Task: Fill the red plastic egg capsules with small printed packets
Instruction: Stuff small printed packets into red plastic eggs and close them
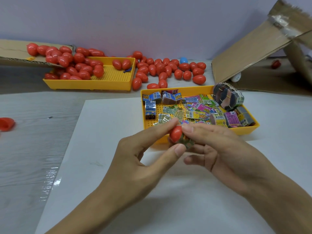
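My left hand (135, 159) pinches a red egg capsule half (176, 133) between thumb and forefinger, just in front of the near yellow tray (249, 129). A small printed packet (187, 142) sticks out of the capsule's lower end, and my right hand (224, 149) holds that packet with its fingers. The tray carries several loose printed packets (197, 110) and banded bundles (228, 97). Many red egg capsules (162, 68) lie farther back on the table.
A second yellow tray (94, 85) at the back left holds more red eggs spilling from a cardboard flap (15, 54). One blue egg (183, 60) sits among the red ones. A tilted cardboard box (263, 53) stands at the right. A red capsule half (6, 124) lies at the far left.
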`<state>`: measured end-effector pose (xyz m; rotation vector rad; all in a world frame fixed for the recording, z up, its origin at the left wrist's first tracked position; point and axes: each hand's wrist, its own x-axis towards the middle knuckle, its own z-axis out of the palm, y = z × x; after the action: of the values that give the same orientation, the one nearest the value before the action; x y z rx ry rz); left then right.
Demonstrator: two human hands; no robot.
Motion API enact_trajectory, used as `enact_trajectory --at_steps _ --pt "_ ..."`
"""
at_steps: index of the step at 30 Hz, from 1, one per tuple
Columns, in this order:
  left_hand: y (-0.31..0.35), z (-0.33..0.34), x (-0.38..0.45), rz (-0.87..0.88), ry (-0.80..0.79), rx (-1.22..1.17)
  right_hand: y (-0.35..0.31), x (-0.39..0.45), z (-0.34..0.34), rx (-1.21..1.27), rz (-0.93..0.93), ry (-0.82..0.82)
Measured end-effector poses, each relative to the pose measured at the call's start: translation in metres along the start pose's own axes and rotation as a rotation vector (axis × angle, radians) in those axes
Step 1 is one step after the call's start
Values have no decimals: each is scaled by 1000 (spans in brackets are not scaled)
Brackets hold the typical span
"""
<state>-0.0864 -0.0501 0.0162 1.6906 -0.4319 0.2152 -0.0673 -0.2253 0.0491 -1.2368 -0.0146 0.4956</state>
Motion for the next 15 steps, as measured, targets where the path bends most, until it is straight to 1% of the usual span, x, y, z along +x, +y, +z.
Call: enact_trajectory --at_steps 3,5,6,8,10,13,15 --pt "6 2 -2 -47 107 -92 5 -2 1 -371 -395 184" --pt "10 2 0 -72 150 -123 10 -4 3 -567 -610 196" --pt "11 1 1 -106 136 -169 13 -5 3 -614 -666 179" --pt "11 2 4 -206 83 -269 16 -6 3 -680 -721 155" --pt "8 3 4 -270 55 -320 18 -4 5 -761 -761 151" --pt "3 3 3 -248 76 -314 19 -4 4 -820 -778 139" --pt "1 -1 5 -176 105 -291 16 -5 1 -762 -706 106"
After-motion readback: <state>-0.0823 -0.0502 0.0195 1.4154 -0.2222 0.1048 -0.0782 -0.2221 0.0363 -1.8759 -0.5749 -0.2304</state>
